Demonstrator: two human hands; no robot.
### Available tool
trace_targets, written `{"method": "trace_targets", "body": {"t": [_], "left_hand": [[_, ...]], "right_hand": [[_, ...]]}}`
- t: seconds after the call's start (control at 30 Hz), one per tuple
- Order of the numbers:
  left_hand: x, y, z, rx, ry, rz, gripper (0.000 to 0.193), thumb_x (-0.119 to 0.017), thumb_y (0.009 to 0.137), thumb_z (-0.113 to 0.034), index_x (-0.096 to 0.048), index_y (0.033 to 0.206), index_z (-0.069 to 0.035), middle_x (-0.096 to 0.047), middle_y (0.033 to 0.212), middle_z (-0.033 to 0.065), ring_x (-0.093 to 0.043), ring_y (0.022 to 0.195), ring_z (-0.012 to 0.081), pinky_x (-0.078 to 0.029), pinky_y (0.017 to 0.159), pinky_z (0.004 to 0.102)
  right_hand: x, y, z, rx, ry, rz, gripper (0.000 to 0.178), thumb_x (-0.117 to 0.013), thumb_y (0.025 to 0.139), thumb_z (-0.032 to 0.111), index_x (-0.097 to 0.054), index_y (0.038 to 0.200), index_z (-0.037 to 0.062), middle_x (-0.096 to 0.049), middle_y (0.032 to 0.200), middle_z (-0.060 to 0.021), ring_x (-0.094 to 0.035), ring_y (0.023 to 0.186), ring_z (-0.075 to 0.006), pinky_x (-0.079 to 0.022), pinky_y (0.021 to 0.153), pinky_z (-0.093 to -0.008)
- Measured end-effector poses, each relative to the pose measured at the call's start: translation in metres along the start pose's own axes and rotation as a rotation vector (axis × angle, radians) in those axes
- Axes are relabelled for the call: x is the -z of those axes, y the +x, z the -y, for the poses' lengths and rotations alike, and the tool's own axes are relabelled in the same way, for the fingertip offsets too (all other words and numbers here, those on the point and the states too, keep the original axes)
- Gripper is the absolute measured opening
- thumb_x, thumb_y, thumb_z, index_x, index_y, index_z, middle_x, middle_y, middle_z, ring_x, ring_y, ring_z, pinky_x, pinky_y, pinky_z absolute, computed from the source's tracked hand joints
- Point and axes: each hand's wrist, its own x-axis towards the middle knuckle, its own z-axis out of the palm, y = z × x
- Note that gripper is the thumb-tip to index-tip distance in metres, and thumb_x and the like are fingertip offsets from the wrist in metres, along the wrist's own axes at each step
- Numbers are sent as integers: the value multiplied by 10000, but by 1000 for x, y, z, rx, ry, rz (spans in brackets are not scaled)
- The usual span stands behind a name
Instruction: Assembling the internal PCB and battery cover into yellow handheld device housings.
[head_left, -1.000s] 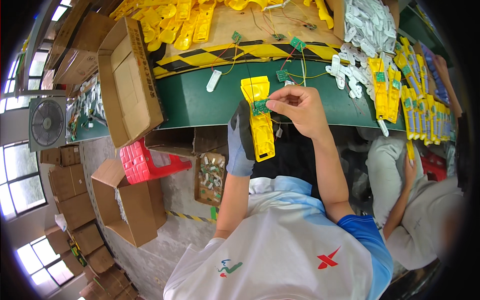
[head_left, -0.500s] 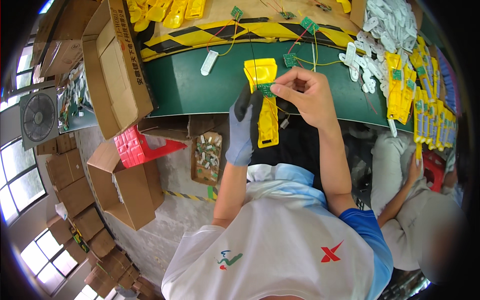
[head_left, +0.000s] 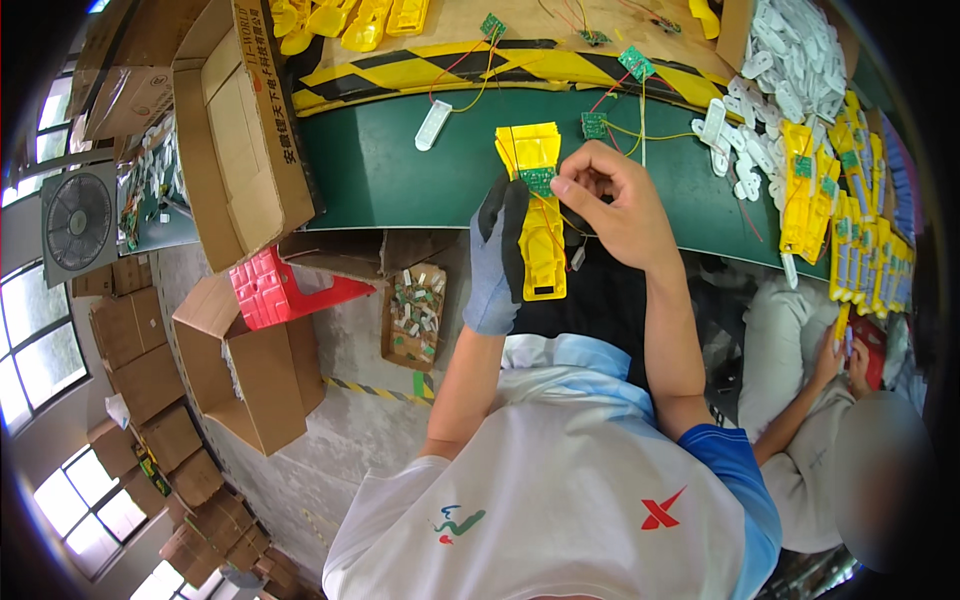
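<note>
My left hand [head_left: 494, 260], in a grey glove with black fingers, grips a long yellow plastic housing [head_left: 545, 262] at its left side. The housing points toward me, its wide flared end away from me and a slotted end near my lap. Across its neck lies a small green circuit board [head_left: 537, 181] with thin wires. My bare right hand [head_left: 622, 205] is closed, thumb and forefinger pinched at the board's right edge; its other fingers curl inward. A small pale part [head_left: 578, 258] hangs on a wire below that hand.
Green worktable [head_left: 380, 180] with a striped yellow-black edge [head_left: 400, 82]. Wired boards [head_left: 635, 62] and a white casing [head_left: 433, 126] lie ahead. White casings [head_left: 790, 50] and yellow housings [head_left: 800, 200] are piled right, near a seated co-worker [head_left: 800, 400]. An open carton [head_left: 285, 120] stands left.
The view has shifted slightly, moving the table scene rightward. Both hands stay at the housing and board, with small finger shifts. The co-worker's second hand has come to their yellow piece.
</note>
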Motion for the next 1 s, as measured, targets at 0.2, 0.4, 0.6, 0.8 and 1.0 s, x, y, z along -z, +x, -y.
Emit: {"method": "trace_targets", "body": {"t": [0.2,0.4,0.6,0.8,1.0], "left_hand": [[1,-1,-3,90,-173,-40,251,-518,1017,-267,-560,1156,-61,-619,891,24,-604,734,64,-486,600,227],[-2,4,-3,101,-170,-48,303,-518,1019,-263,-536,1243,-59,-614,917,7,-589,729,62,-489,608,228],[-1,6,-5,145,-165,-18,272,-548,1007,-266,-546,1193,-68,-597,862,0,-578,686,64,-484,578,223],[8,3,-10,220,-400,-15,349,-634,945,-335,-564,1169,-77,-612,842,28,-610,639,115,-503,536,257],[6,-8,-14,217,-411,125,306,-614,952,-267,-555,1133,-28,-589,765,73,-599,602,181,-505,526,297]], "right_hand": [[-7,-3,0,21,-24,-21,128,-691,899,101,-593,849,36,-506,761,57,-423,669,-8,-338,586,-177],[0,1,-4,-53,32,49,140,-702,896,94,-599,826,31,-526,751,54,-443,657,-1,-350,585,-168],[-3,-1,2,-9,-44,-4,134,-703,893,83,-605,830,15,-546,754,45,-455,657,-5,-368,585,-173],[-11,-30,15,261,-242,-303,109,-716,831,64,-674,920,20,-628,817,-50,-561,669,-111,-438,585,-232],[-8,-67,24,239,-375,-156,455,-773,754,126,-652,1185,45,-663,1122,-137,-646,952,-276,-528,756,-337]]}}
